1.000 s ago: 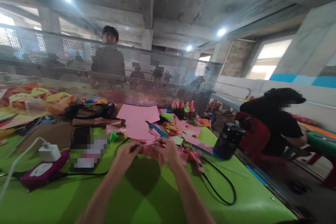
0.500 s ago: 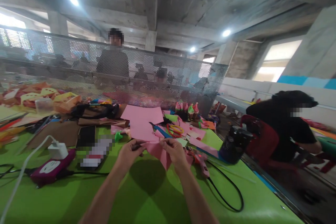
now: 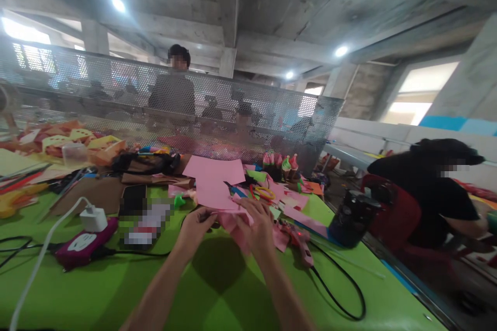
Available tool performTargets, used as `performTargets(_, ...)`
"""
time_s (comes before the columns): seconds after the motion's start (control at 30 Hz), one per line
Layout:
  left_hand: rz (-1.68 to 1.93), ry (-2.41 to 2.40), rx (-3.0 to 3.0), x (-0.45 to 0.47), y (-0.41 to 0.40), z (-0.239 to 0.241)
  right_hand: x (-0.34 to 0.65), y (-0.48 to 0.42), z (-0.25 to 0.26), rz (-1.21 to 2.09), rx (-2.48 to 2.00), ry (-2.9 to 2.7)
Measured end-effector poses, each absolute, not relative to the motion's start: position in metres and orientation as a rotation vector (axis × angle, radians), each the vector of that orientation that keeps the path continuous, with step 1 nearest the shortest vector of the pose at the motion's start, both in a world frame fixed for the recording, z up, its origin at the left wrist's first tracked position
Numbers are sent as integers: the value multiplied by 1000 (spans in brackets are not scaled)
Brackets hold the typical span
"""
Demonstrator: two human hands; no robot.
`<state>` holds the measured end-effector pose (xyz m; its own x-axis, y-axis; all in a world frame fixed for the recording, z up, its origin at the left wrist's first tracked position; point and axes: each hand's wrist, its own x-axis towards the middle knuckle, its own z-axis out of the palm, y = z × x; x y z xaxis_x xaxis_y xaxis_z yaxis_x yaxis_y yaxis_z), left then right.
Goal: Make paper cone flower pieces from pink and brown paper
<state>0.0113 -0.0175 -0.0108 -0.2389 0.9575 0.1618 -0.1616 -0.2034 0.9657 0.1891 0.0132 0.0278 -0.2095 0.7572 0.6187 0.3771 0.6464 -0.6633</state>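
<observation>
Both my hands meet over the green table (image 3: 217,295) around a folded piece of pink paper (image 3: 236,223). My left hand (image 3: 198,225) pinches its left end, fingers closed. My right hand (image 3: 257,223) is closed on its right side and covers part of it. Flat pink sheets (image 3: 215,178) lie just beyond the hands. A pink glue gun (image 3: 301,243) lies right of my right hand, its black cord (image 3: 345,295) looping toward me.
A purple device (image 3: 83,246) with a white charger (image 3: 93,218) sits at left, a phone (image 3: 134,199) beside it. Scissors (image 3: 258,192), paper crafts and scraps crowd the far table. A dark bottle (image 3: 351,220) stands at the right edge. A mesh screen (image 3: 116,98) backs the table; people sit beyond and at right.
The view has shifted slightly left and up. My right hand has turned over the pink paper and now covers more of it; my left hand keeps its pinch.
</observation>
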Motion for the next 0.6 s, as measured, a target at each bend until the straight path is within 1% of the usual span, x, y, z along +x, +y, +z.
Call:
performTargets(0.07,1591,1110,1099,14,-16,-12,184,7,29,276,-883,-1934)
performTargets(0.13,1587,1072,1112,17,-17,-11,179,3,28,168,-864,-2010)
performTargets(0.33,1555,965,1126,23,-24,-3,176,3,27,147,-893,-1994)
performTargets(0.6,1540,961,1123,20,-24,-3,178,4,29,148,-883,-2011)
